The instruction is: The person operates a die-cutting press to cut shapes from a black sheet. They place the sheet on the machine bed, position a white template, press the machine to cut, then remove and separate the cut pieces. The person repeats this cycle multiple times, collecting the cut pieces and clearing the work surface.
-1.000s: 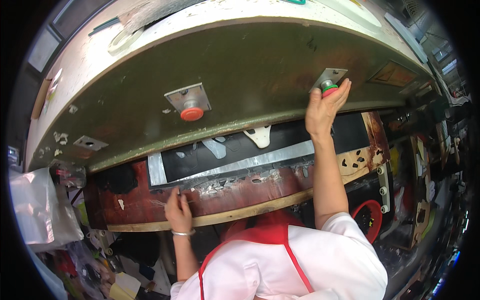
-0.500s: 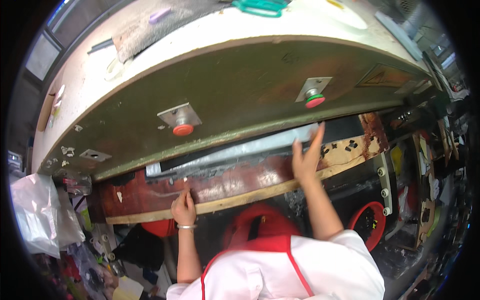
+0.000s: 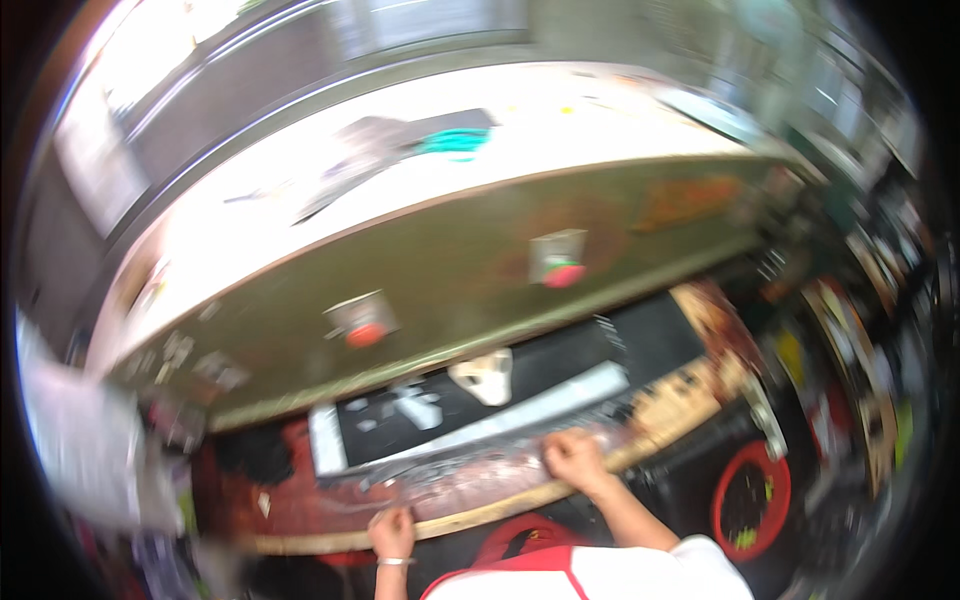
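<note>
My right hand (image 3: 574, 460), fingers curled in, rests over the reddish-brown board (image 3: 330, 510), beside dark scraps along the white strip. My left hand (image 3: 392, 532), with a pale bracelet at the wrist, is closed at the board's wooden front edge (image 3: 500, 514). Whatever either hand may hold is hidden or blurred. Beyond them lies a black sheet (image 3: 570, 363), bordered by a long white strip (image 3: 540, 408) and a short white strip (image 3: 326, 440). On the sheet are a cream cut-out piece (image 3: 484, 378) with a hole and several small pale pieces (image 3: 416, 405).
A green machine beam (image 3: 450, 280) with two push buttons (image 3: 366, 334) spans above the board. Its white top (image 3: 560, 110) carries a teal object (image 3: 455, 142). A red tub (image 3: 722, 500) stands at right; a clear plastic bag (image 3: 85, 440) hangs at left.
The view has tilted up, baring more of the black sheet and its pieces. My right hand has drawn back from the white strip toward me and curled. My left hand stays near the front edge.
</note>
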`<state>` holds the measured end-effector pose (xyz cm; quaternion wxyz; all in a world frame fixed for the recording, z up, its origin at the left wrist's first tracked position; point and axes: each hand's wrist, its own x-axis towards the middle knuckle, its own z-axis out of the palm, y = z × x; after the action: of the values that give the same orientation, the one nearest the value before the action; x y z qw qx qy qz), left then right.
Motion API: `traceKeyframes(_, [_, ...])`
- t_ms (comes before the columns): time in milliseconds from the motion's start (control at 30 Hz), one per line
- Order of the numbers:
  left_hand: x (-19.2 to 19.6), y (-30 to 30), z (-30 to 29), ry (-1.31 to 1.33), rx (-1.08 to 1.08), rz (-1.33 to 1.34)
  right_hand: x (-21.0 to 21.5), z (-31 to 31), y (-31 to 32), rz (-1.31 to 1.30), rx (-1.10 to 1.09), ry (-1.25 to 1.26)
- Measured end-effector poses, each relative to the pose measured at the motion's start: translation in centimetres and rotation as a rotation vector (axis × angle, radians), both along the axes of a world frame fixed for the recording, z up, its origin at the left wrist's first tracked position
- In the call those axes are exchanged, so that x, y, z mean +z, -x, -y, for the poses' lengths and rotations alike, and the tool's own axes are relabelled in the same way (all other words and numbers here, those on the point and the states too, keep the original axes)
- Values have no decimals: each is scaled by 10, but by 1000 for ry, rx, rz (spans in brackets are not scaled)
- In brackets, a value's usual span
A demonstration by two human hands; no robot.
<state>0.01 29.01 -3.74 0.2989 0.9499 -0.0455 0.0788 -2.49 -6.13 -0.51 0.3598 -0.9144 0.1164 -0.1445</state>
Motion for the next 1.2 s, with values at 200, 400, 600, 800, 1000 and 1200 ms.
traceKeyframes(200, [51,-57,19,59,-175,162,32,-16,-114,-231,101,205])
traceKeyframes(400, [34,-121,57,-137,-317,86,-8,-63,-130,224,-46,70])
traceKeyframes(600, [14,-77,33,-350,-353,63,4,-57,-84,93,-35,-675])
traceKeyframes(800, [14,-57,20,-384,-374,47,21,-27,-43,233,-122,-1244])
traceKeyframes(1000, [14,-52,10,-371,-399,68,46,-1,18,425,-199,-911])
traceKeyframes(1200, [18,-57,18,-356,-402,69,34,7,6,371,-183,-607])
